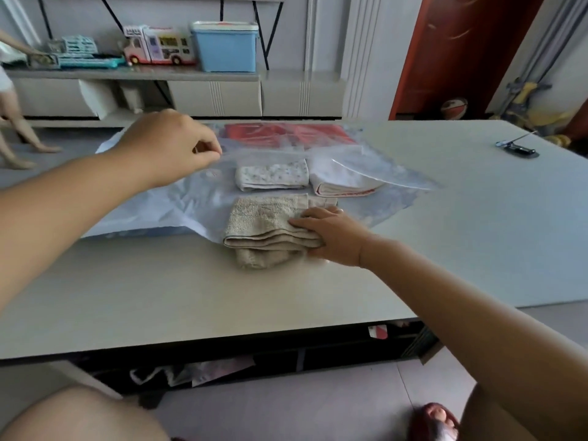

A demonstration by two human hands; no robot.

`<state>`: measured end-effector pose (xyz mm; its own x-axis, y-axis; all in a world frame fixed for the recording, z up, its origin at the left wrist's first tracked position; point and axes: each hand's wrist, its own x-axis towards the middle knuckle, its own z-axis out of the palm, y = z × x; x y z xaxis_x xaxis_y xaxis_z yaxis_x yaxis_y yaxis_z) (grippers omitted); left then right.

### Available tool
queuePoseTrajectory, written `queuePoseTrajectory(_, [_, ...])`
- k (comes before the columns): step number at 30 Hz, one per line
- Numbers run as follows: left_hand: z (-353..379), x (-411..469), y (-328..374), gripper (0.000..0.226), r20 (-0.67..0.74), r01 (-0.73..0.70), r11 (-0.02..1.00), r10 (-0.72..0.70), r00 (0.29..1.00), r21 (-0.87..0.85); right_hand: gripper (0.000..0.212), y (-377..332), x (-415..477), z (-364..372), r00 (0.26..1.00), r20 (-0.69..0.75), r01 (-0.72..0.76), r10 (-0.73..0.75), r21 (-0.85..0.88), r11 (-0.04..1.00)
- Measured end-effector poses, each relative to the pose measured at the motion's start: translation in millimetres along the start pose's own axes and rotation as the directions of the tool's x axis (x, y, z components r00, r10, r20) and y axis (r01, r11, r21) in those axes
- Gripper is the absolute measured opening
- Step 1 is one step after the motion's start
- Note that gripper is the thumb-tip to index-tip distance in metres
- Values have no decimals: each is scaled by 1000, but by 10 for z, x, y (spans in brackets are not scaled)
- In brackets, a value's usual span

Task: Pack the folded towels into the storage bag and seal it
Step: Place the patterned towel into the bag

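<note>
A clear plastic storage bag lies flat across the far half of the table, with a red printed panel at its far end. My left hand pinches and lifts the bag's upper sheet near the opening. Under that sheet lie a small spotted folded towel and a white folded towel with red trim. A beige folded towel sits at the bag's mouth, half over the table. My right hand grips its right edge.
The pale table extends to the right, where a small dark tool lies near the far edge. Behind are a low cabinet with a blue box and a toy bus. A person's legs stand at far left.
</note>
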<state>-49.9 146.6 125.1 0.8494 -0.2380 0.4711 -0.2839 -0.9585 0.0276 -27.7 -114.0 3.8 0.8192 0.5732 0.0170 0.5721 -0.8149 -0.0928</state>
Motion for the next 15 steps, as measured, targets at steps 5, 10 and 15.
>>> queuePoseTrajectory(5, [15, 7, -14, 19, 23, -4, 995, 6, 1000, -104, 37, -253, 211, -218, 981, -147, -68, 123, 329, 942])
queuePoseTrajectory(10, [-11, 17, -27, 19, 5, -17, 989, 18, 1000, -146, 24, -881, 557, -183, 973, -199, -15, 118, 452, 892])
queuePoseTrajectory(15, [-8, 4, -50, 18, 29, -43, 984, 49, 998, -171, 48, -1414, 1019, 112, 999, -38, 22, -16, 179, 984])
